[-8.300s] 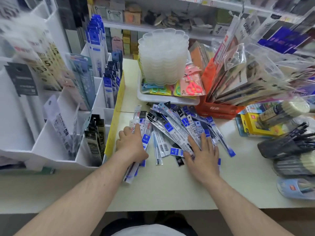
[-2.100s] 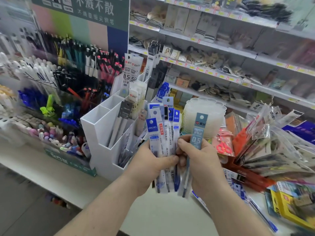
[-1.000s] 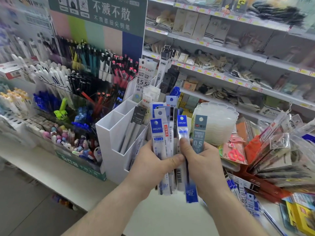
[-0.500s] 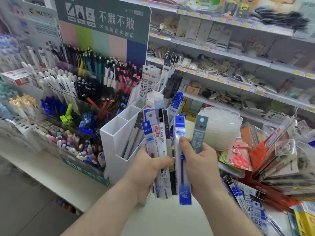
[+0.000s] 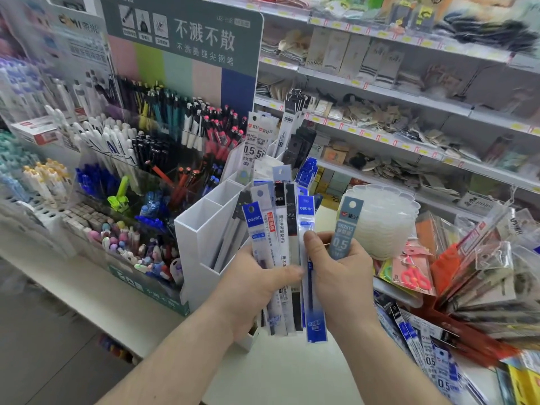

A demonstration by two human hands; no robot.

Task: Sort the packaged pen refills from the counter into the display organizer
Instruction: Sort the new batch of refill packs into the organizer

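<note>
Beside the white organizer [image 5: 201,229], both hands still gripping refill packs, blue pack [image 5: 311,276] now pulled lower.

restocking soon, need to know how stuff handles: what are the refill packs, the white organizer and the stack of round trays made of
Refill packs: thin clear plastic sleeves, it seems, with printed headers; glossy, refills show through. White organizer: likely rigid plastic or acrylic, smooth and opaque, with thin straight walls. Stack of round trays: translucent frosted plastic, scalloped rims visible through the layers.
</note>
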